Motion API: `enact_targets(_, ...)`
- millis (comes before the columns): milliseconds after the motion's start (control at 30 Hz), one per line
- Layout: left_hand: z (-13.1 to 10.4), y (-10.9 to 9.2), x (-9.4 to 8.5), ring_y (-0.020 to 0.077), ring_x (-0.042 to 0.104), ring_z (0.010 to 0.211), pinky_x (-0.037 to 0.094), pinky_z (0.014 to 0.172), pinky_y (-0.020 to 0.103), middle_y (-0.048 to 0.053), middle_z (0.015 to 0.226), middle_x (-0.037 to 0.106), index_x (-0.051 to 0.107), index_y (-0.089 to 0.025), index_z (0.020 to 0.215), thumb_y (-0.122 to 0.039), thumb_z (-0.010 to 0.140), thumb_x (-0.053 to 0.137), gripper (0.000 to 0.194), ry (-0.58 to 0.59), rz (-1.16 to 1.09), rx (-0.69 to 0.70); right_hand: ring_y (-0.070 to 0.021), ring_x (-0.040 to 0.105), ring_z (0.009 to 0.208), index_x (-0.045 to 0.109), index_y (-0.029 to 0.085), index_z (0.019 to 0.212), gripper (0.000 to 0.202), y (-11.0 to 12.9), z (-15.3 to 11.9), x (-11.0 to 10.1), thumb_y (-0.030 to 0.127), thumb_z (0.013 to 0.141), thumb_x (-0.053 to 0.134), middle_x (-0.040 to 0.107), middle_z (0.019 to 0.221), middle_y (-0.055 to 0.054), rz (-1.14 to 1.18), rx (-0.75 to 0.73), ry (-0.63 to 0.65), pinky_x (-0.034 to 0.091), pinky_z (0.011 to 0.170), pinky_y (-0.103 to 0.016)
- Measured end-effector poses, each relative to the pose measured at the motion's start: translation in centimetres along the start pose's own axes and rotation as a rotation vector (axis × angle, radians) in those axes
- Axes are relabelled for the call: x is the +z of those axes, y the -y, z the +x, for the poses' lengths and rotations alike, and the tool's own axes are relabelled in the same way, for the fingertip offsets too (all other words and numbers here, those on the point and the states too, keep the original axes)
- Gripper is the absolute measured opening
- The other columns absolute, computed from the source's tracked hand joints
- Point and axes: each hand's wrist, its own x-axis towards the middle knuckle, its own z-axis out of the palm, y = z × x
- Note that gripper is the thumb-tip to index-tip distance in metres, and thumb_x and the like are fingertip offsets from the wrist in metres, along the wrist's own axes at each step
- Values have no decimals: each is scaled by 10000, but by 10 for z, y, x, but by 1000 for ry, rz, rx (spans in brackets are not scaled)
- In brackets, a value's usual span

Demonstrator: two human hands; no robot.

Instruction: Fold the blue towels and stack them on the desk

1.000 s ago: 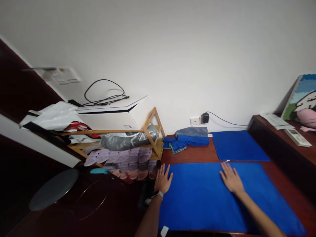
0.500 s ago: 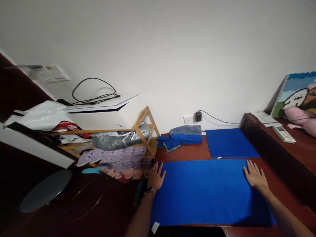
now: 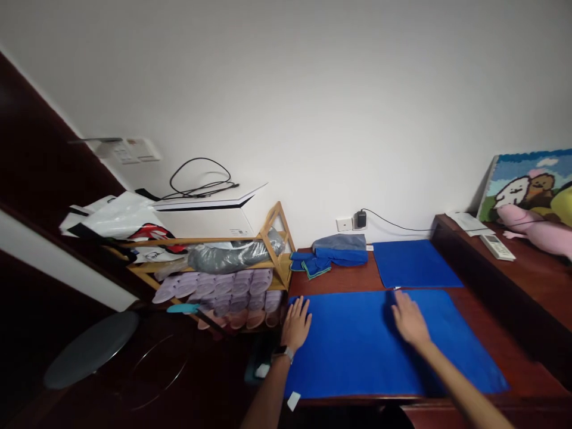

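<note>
I have the fingers of the left hand (image 3: 295, 328) straight and slightly spread, laid along the left edge of the large blue cloth (image 3: 348, 351), which extends rightward from under them. My right hand (image 3: 410, 322) has its fingers extended and close together over the same cloth near its far edge; I can't tell whether they touch it. The cloth lies spread on the reddish-brown table (image 3: 353, 280). Beyond it I see a smaller blue cloth (image 3: 415, 263) and, left of that, bunched blue-and-grey fabric (image 3: 342, 253).
</note>
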Motion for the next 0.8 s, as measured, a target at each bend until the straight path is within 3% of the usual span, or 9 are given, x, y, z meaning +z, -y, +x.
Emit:
enact_targets(133,-67,-15,10,245,374,1588,335,1300,495,59,1718,418,464,-286,1614,-400,1106,345,535,-63,-1,42,-265,262,1626,306,144,1683,704,141,-66,49,495,1089,167,311,1736,-76,170,-263,122,197,1339,-482)
enact_targets(200,-99,-14,15,258,370,1591,350,1292,509,67,1724,406,445,-293,1626,-403,1103,361,541,-80,20,-12,-264,240,1632,295,166,1686,693,191,-89,71,508,1087,222,278,1742,-58,220,-326,188,187,1342,-485)
enact_targets(267,-120,-10,16,267,378,1587,365,1283,527,73,1724,402,432,-307,1633,-421,1101,376,547,-68,33,-63,-267,203,1640,286,176,1687,692,220,-101,85,512,1082,266,253,1745,-57,253,-348,217,165,1345,-505)
enact_targets(367,-129,-7,12,263,371,1590,363,1284,540,57,1741,363,389,-344,1648,-435,1103,379,552,-26,32,-95,-270,188,1643,288,194,1688,690,218,-103,88,511,1075,292,241,1744,-61,268,-336,214,139,1346,-522)
enact_targets(433,-127,-8,8,259,354,1598,354,1290,540,45,1753,332,361,-362,1655,-436,1107,372,554,-13,27,-103,-272,208,1639,311,196,1683,695,189,-100,81,519,1068,293,251,1741,-60,240,-284,202,138,1344,-522)
enact_targets(500,-123,-9,6,258,343,1602,347,1294,540,43,1760,312,338,-369,1662,-451,1109,366,559,-10,24,-108,-274,222,1636,332,180,1677,717,138,-98,71,531,1055,279,271,1738,-60,174,-193,178,135,1343,-524)
enact_targets(733,-121,-3,15,281,346,1600,358,1283,559,58,1751,336,345,-357,1662,-446,1107,371,563,-35,35,-84,-306,233,1633,322,94,1679,877,-125,-112,32,567,957,168,298,1746,-95,-83,264,9,182,1323,-551)
enact_targets(800,-120,0,19,289,360,1594,368,1273,564,68,1740,363,364,-349,1657,-449,1102,382,564,-43,41,-74,-323,257,1625,337,51,1665,906,-184,-119,24,551,933,148,305,1745,-119,-80,370,-22,224,1309,-569)
